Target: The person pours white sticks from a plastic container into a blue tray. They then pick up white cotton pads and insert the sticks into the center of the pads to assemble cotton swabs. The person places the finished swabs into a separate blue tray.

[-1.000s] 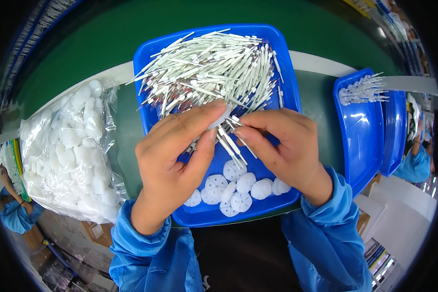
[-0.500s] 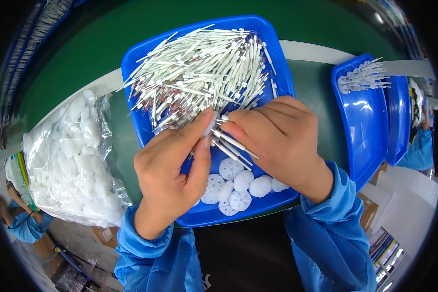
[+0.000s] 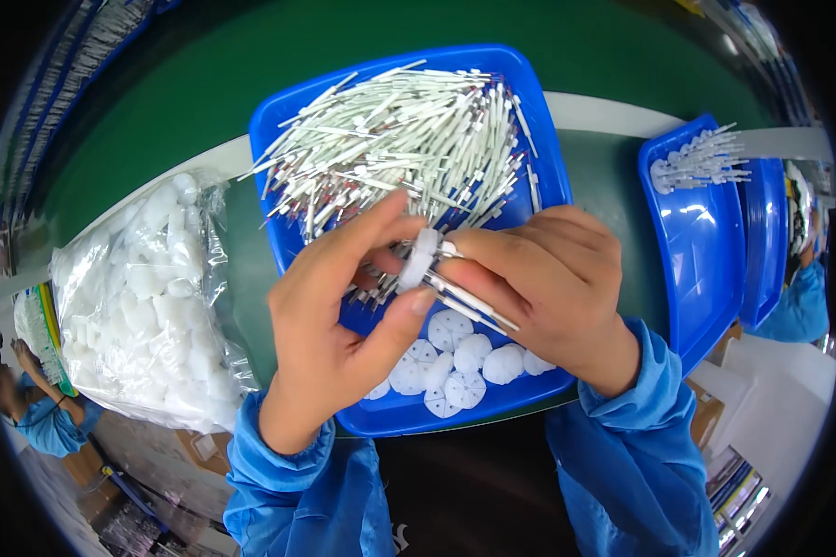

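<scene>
Above the big blue tray (image 3: pixel 271 130), my left hand (image 3: pixel 330 325) grips a small white plastic disc (image 3: pixel 422 256) by its edge, between thumb and fingers. Several thin white rods with metal ends (image 3: pixel 476 306) stick out from the disc toward the lower right. My right hand (image 3: pixel 562 288) is closed at the disc's right side, pinching a rod whose white end shows by the index fingertip. A heap of similar white rods (image 3: pixel 399 139) fills the tray's far part. Loose white discs with small holes (image 3: pixel 463 388) lie in its near part, below my hands.
To the left lies a clear plastic bag full of white discs (image 3: pixel 144 311). A second blue tray (image 3: pixel 697 269) on the right holds discs fitted with rods (image 3: pixel 701 158) at its far end. Other people's blue sleeves (image 3: pixel 794 302) show at both sides.
The view has shifted slightly, moving the trays a little right and down. My left fingers have spread and the disc has turned, showing more of its rim. My right hand stays at it.
</scene>
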`<state>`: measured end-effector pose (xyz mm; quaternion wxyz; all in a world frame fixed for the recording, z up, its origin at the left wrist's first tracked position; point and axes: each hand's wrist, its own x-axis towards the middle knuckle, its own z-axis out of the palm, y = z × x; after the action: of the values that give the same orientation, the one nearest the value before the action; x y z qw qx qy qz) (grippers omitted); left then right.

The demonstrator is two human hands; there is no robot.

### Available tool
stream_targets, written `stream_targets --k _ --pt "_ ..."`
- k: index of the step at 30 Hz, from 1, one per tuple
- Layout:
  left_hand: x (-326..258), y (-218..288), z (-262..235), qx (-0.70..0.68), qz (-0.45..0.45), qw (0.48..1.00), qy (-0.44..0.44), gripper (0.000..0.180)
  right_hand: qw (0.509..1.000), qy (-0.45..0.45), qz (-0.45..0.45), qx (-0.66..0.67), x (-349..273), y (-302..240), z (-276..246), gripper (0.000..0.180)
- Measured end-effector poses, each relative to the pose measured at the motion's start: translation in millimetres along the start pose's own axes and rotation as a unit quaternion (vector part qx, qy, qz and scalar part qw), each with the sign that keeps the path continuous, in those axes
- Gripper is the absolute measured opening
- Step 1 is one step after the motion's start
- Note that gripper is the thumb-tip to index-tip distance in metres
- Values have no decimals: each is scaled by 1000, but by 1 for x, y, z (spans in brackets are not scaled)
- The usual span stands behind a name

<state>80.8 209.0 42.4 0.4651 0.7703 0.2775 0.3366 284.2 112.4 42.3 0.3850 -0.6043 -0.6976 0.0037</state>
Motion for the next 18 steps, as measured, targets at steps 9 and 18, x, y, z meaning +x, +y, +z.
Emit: stream_targets --k 9,18 --pt "2 -1 -8 55 112 992 7 54 932 -39 148 330 7 3 -15 39" --pt "6 2 -2 93 178 980 9 58 865 -55 216 449 -1 -1 -6 27"
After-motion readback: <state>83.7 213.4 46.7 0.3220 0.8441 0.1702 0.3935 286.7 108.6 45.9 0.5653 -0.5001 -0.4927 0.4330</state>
